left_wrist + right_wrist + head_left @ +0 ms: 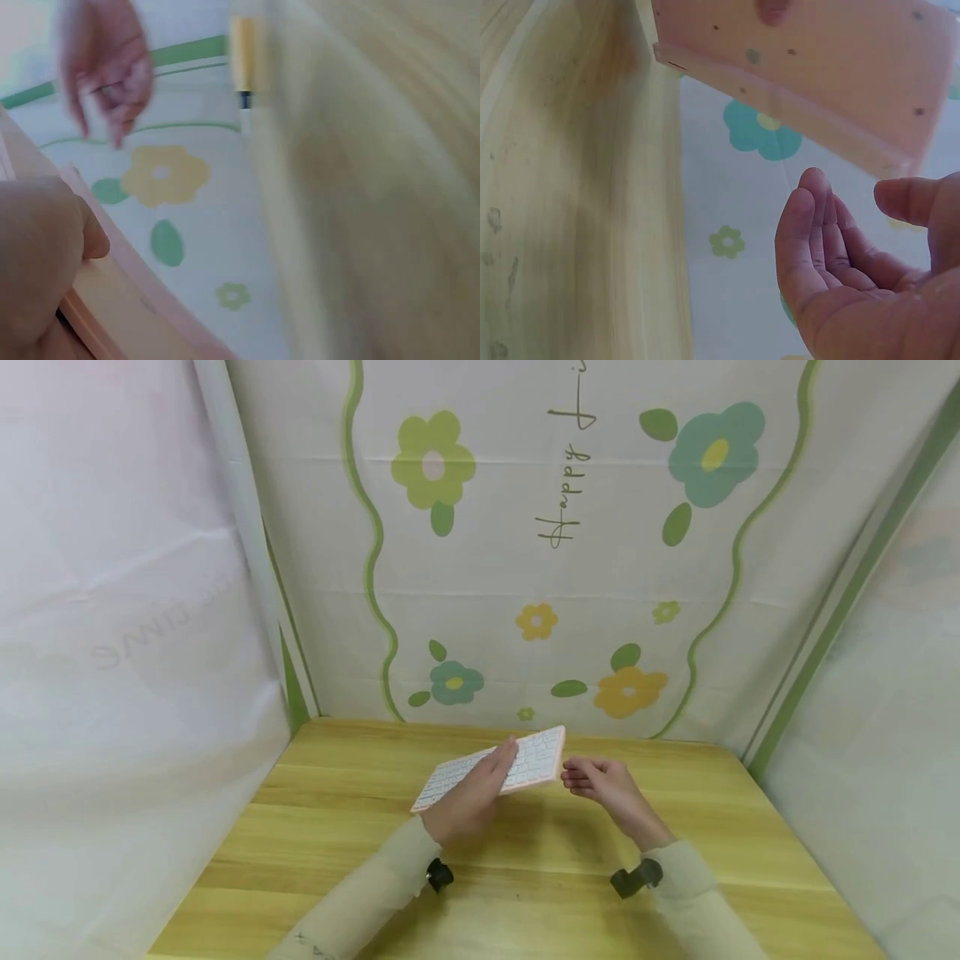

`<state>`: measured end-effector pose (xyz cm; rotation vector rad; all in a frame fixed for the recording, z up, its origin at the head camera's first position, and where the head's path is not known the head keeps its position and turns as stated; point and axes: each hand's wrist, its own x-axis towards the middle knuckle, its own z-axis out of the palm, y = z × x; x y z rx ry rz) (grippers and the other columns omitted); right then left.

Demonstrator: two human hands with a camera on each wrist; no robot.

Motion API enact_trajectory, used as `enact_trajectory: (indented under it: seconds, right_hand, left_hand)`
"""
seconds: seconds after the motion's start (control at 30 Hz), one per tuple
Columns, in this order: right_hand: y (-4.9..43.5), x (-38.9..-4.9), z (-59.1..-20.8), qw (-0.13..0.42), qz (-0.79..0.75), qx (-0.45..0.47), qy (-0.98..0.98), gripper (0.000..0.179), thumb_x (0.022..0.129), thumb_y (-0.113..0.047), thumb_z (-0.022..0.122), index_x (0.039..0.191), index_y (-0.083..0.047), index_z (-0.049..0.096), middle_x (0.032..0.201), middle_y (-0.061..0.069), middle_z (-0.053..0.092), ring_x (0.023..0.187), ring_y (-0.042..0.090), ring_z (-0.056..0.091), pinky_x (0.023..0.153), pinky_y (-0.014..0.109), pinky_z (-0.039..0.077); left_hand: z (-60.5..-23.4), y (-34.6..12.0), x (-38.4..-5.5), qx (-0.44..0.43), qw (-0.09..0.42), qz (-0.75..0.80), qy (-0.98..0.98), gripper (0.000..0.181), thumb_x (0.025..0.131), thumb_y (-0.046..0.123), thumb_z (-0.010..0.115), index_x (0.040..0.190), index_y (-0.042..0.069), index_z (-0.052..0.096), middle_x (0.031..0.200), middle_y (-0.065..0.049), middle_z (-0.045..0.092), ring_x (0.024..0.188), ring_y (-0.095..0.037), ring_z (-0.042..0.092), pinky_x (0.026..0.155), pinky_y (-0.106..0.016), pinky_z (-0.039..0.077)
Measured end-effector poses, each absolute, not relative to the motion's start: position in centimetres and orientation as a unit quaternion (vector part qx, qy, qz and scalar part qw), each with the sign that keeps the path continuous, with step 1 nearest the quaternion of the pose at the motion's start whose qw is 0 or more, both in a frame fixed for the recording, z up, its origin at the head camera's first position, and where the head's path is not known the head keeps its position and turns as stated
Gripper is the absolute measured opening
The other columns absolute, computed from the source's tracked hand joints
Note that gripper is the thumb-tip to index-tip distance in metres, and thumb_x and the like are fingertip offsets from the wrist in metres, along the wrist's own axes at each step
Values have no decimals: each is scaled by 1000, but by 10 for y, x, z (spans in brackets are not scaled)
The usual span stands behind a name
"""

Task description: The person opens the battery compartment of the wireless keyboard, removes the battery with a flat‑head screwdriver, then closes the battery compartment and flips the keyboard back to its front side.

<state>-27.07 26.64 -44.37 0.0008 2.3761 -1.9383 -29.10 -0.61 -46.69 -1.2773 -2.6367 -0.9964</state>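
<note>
A slim keyboard (538,757) with white keys and a pale pink edge is held tilted above the wooden table. My left hand (472,793) grips it across the middle, thumb over the keys and fingers underneath. The right wrist view shows the pink underside of the keyboard (840,67), dotted with small dark spots, and one left fingertip pressed on it. Just off the keyboard's right end, my right hand (606,785) has its fingers loosely bent and thumb apart, with nothing held. The same right hand (109,67) looks blurred in the left wrist view.
The wooden table (300,852) reaches back to a white cloth (487,560) printed with flowers, with more cloth hanging at both sides. In the left wrist view a yellow stick-shaped thing (242,56) with a dark band and pale tip shows by the table's edge.
</note>
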Motion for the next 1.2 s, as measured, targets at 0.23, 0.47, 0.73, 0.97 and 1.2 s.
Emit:
enact_trajectory:
  seconds: [0.23, 0.47, 0.73, 0.97, 1.2]
  right_hand:
    - [250, -274, -456, 56, -622, -35, 780, 38, 111, -18, 52, 128, 13, 66, 110, 14, 78, 96, 15, 76, 95, 35, 65]
    - [231, -274, -472, 79, -603, -59, 791, 38, 111, -18, 55, 128, 14, 65, 118, 28, 74, 106, 31, 77, 101, 46, 63]
    - [212, -271, -497, 120, -589, -59, 797, 46, 112, -23, 53, 133, 16, 60, 127, 32, 70, 120, 41, 72, 105, 46, 61]
    - [198, -268, -513, 128, -596, -51, 791, 45, 110, -24, 54, 129, 16, 63, 120, 28, 74, 112, 35, 75, 98, 40, 65]
    - [188, -268, -520, 135, -636, -16, 760, 48, 109, -25, 58, 134, 16, 60, 121, 25, 74, 106, 24, 75, 98, 41, 65]
  left_hand:
    - [-442, -20, -295, -389, 54, -438, -809, 77, 104, -12, 43, 170, 5, 7, 175, -21, 20, 157, -32, 35, 124, -48, 42]
    - [-442, -37, -296, -250, 4, -613, -749, 54, 111, 11, 40, 163, 0, 28, 147, -33, 54, 105, -47, 69, 82, -56, 65]
    - [-461, -53, -295, -103, -3, -731, -675, 46, 109, 22, 44, 152, 6, 45, 138, -22, 67, 120, -36, 73, 96, -40, 65]
    - [-476, -48, -289, -42, 30, -835, -548, 52, 108, 14, 44, 158, 1, 35, 154, -25, 52, 136, -32, 63, 104, -31, 60]
    - [-486, -35, -288, -13, 64, -883, -464, 56, 105, 6, 43, 159, 0, 30, 158, -25, 46, 140, -29, 59, 109, -32, 58]
